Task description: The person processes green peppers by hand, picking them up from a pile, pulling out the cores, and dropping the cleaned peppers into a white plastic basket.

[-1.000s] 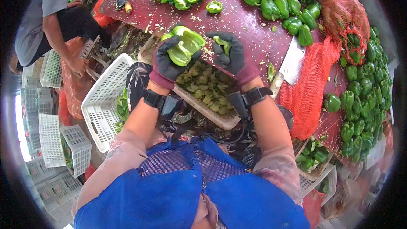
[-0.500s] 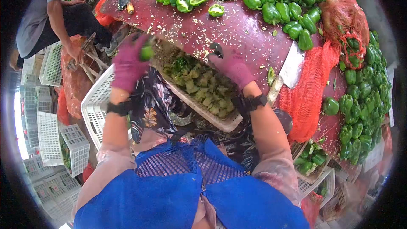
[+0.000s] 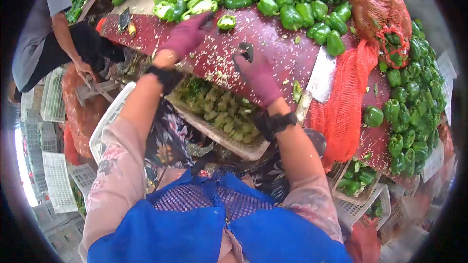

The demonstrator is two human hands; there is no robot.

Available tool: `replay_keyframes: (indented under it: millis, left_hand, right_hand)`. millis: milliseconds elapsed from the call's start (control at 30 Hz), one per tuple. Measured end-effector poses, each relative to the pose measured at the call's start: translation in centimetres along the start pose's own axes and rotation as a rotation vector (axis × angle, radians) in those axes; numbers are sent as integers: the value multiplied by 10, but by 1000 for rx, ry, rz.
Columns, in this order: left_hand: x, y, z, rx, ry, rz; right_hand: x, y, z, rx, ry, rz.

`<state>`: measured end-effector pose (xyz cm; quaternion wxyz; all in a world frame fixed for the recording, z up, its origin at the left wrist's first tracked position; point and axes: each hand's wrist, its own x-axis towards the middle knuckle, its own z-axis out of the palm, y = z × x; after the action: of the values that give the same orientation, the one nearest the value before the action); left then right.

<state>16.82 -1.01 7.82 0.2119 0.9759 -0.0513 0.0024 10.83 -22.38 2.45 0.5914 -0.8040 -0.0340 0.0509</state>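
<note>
Pointing across the red worktop (image 3: 282, 44), the left hand (image 3: 189, 35) is held out beside far halved peppers (image 3: 201, 6); nearer, the right hand (image 3: 256, 70) is curled; neither grip's hold can be told.

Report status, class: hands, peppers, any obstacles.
Left purple-gloved hand near halved green bell peppers; contact unclear. Right purple-gloved hand part-curled over red tabletop. Broad metal cleaver farther right, untouched.

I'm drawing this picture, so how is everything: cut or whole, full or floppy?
Cut peppers: open, insides showing
Whole peppers: uncut, heaped
Table: littered with pale bits
Cleaver: lying flat, unheld
Mesh sack: bulging
Loose red mesh: limp
Tub: holding green scraps
Left hand: gloved, by cut peppers
Right hand: gloved, partly curled
</note>
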Motion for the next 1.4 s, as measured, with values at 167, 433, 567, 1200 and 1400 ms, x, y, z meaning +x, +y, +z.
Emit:
replay_keyframes:
  millis: [167,433,567,1200,1400]
  left_hand:
    - [91,17,78,290,2,-99]
    - [79,-15,88,-623,-29,-215]
    - [-7,24,68,-1160,132,-147]
    - [-127,65,35,-435,361,-87]
    - [-132,60,46,-571,378,-58]
  right_hand:
    - [18,27,13,357,21,134]
    - [21,38,12,889,-47,428]
    - [14,29,14,685,-73,201]
    - [-18,-14,11,-196,-181,-197]
    - [-22,-7,12,-324,-132,-237]
